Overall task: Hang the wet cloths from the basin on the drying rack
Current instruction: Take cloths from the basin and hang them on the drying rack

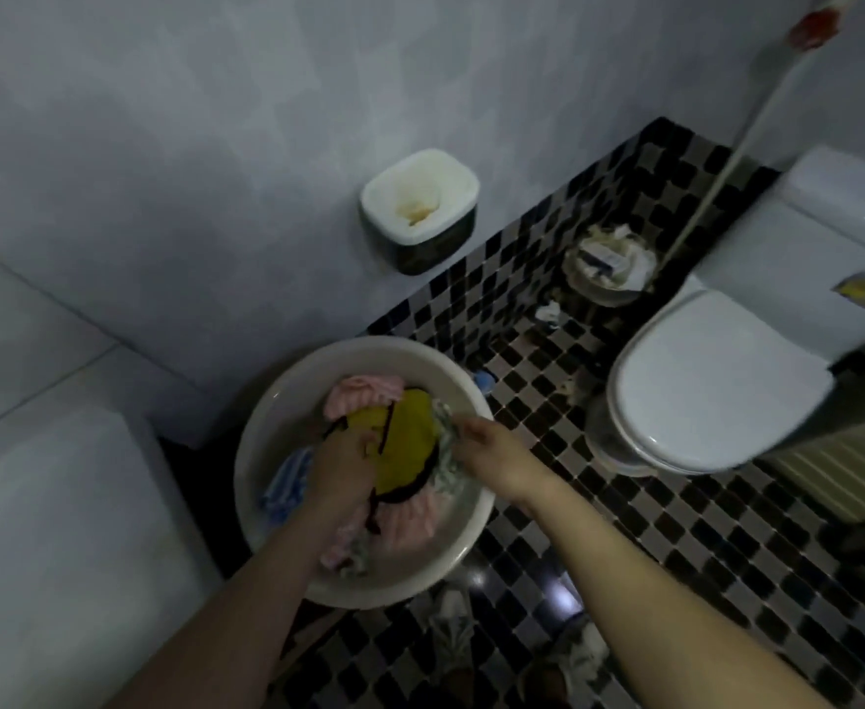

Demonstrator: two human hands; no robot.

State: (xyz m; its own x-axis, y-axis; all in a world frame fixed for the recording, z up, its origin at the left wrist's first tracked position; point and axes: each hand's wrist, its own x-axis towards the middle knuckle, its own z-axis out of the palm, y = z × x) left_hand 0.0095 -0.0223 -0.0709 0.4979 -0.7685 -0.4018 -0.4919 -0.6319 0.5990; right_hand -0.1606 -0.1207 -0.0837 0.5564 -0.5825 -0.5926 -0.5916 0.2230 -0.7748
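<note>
Left hand (343, 465): in the basin, my fingers curled down and clenched on the 9 o'clock edge of the yellow cloth (412, 442), by its dark trim.
Right hand (489, 452): at the basin's 3 o'clock side, fingertips pinching a fold of the pale cloth (445, 468) just beside the yellow one.
Basin (287, 396): round and white, on the floor right in front of me; both my forearms reach over its near rim.
Cloths: all lie in the basin. The yellow one is on top in the middle, the pink cloth (363, 394) is at 12 o'clock with more pink at 6, and the striped cloth (284, 486) is against the wall at 9.
Basin edges: the 9 to 11 o'clock rim sits close to the wall (164, 145) and to the white unit (51, 504).
Toilet (716, 381): at 2 o'clock from the basin, lid down, with a strip of floor between them.
Open room: bare checkered floor (675, 529) spreads from 3 to 5 o'clock under my right arm.
Farther off: a lined box (420, 207) against the wall at 12 o'clock, and a full waste bin (609, 263) at 1 o'clock, well apart from the basin.
</note>
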